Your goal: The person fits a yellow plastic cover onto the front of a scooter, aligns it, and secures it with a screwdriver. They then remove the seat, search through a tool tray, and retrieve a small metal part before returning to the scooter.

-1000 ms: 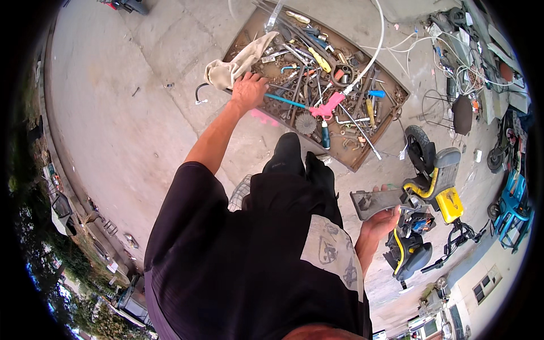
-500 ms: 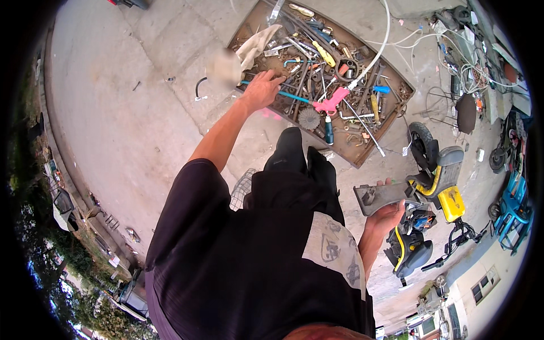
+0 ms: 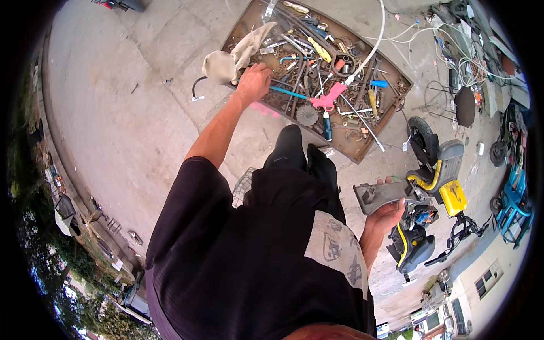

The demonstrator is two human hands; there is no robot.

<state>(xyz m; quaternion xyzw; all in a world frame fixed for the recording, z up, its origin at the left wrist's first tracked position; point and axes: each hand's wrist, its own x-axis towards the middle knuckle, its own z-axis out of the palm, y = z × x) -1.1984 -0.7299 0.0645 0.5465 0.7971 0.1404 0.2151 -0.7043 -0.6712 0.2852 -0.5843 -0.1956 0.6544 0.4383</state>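
My left hand (image 3: pixel 253 84) is over the near left edge of a shallow metal tray (image 3: pixel 345 152) full of tools, its fingers curled down and their tips hidden. It covers the far end of the teal tube (image 3: pixel 290 93) on a pink air blow gun (image 3: pixel 328 96). A beige cloth glove (image 3: pixel 221 66) lies beside it on the tray's edge. At the right, my right hand (image 3: pixel 387 216) grips a dark grey plastic panel (image 3: pixel 378 196), thumb on the near side and fingertips showing beyond it.
Screwdrivers, wrenches, sockets and a round toothed disc (image 3: pixel 307 115) crowd the tray. A white hose (image 3: pixel 371 54) runs from the blow gun. A black and yellow scooter (image 3: pixel 452 198) stands at right, cables (image 3: pixel 462 56) lie beyond it, and a blue scooter (image 3: pixel 513 195) is farther right.
My left hand has shifted slightly left, and its outstretched fingers have curled in. The right hand keeps its hold on the plastic panel.
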